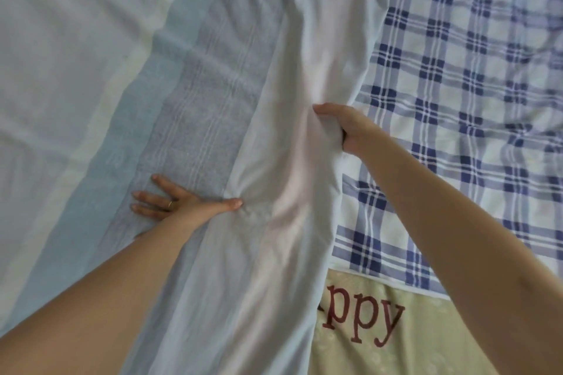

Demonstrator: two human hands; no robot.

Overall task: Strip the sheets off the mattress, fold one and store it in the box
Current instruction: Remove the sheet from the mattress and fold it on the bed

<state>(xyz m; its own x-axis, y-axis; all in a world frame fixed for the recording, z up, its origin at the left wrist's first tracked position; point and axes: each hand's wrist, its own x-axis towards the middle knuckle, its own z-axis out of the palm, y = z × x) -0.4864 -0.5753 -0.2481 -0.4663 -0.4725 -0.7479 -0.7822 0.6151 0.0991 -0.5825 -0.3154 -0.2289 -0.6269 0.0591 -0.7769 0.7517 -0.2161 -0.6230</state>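
Bedding fills your whole view, layer over layer. Nearest you, at the bottom edge, a yellow-green cloth [432, 341] lies bare, with red letters [365, 321] reading "ppy"; their start is hidden under the pale sheet [286, 167], which runs up the middle in a long raised fold. Your left hand [179, 202] lies flat just left of that fold, fingers spread and straight, thumb pressing into the puckered cloth, a ring [170, 204] on one finger; it holds nothing. Farther up, your right hand [344, 125] curls round the fold's right edge and grips a bunch of the pale sheet. Your right forearm crosses the blue checked sheet [457, 85], which lies to the right, over the yellow-green cloth and tucked under the pale sheet's edge. Beyond your left hand, a grey striped band [195, 119] runs away up the bed.
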